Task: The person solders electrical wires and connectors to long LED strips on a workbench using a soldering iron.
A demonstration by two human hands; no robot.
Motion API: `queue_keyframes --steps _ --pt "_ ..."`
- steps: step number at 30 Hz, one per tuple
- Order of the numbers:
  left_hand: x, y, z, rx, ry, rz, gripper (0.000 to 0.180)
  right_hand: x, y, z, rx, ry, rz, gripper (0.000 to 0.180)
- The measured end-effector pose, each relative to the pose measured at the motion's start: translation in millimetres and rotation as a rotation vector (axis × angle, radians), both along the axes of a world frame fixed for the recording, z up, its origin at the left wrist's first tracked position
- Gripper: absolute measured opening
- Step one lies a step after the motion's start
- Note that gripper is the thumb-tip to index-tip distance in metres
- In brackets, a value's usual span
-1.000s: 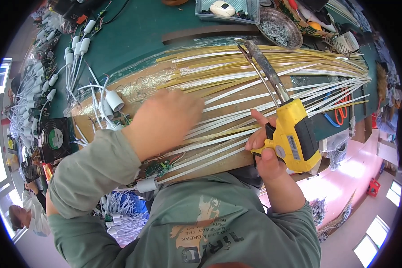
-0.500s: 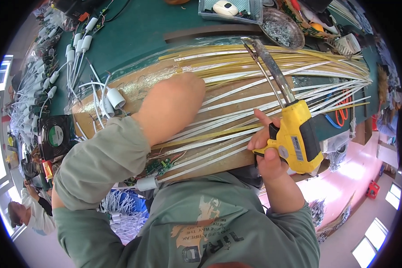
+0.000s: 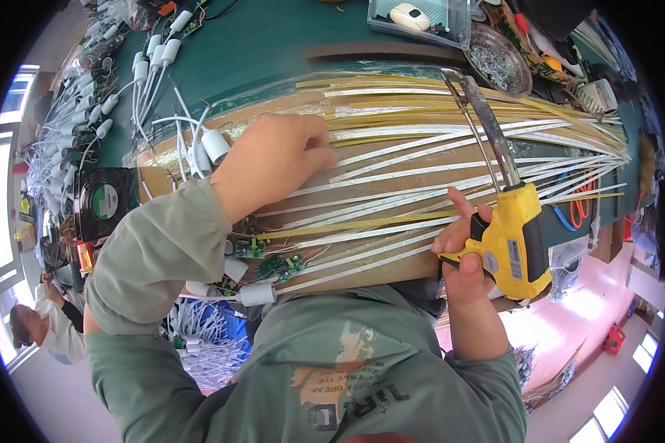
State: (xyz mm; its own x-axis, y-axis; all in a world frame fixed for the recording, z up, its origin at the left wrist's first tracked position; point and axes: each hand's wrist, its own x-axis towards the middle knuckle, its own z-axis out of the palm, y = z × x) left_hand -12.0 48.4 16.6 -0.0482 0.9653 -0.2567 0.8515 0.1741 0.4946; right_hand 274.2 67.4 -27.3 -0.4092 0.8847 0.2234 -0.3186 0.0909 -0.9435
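Observation:
My right hand [image 3: 462, 247] grips a yellow pistol-shaped soldering gun [image 3: 513, 240]. Its long metal tip [image 3: 488, 125] reaches away from me over a fan of long white and yellow strips [image 3: 451, 151]. The strips lie across a brown board [image 3: 362, 280] on the green table [image 3: 273, 37]. My left hand [image 3: 277, 159] rests palm down on the left ends of the strips, fingers curled over them. Small green circuit boards [image 3: 277, 266] with thin wires sit at the board's near edge, below my left wrist.
White cylindrical plugs on white cords [image 3: 155, 59] lie across the table's left side. A black fan [image 3: 103, 201] stands at the left edge. At the back are a clear box [image 3: 421, 18] and a metal dish of scraps [image 3: 499, 59]. Another person [image 3: 41, 332] works at lower left.
My left hand has slid away from me and up along the strips' left ends. The soldering gun and my right hand have hardly moved.

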Motion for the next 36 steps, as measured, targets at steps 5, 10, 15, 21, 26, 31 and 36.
queue_keyframes --steps 5,10,15,21,26,31,36 --pt "-1 0 -14 0.309 0.027 -0.061 0.014 -1 0 -3 0.038 0.003 -0.006 0.061" --pt "-16 19 -22 0.458 0.159 -0.124 0.013 -1 -1 -1 0.004 0.004 0.010 0.058" --pt "-23 31 -16 0.422 0.154 -0.098 0.015 -2 -1 1 -0.010 -0.006 0.004 0.058" --pt "-21 17 2 0.284 0.001 -0.051 0.015 -4 -2 4 -0.001 -0.017 -0.019 0.057" --pt "-22 -1 9 0.223 0.135 -0.100 0.016 -4 -1 3 -0.008 -0.032 -0.010 0.058" --pt "-11 -12 12 0.278 0.097 -0.257 0.015 -5 -1 3 0.015 -0.039 -0.010 0.059" --pt "-9 -9 -4 0.265 0.141 -0.199 0.013 -4 -1 4 -0.001 -0.044 -0.002 0.059"
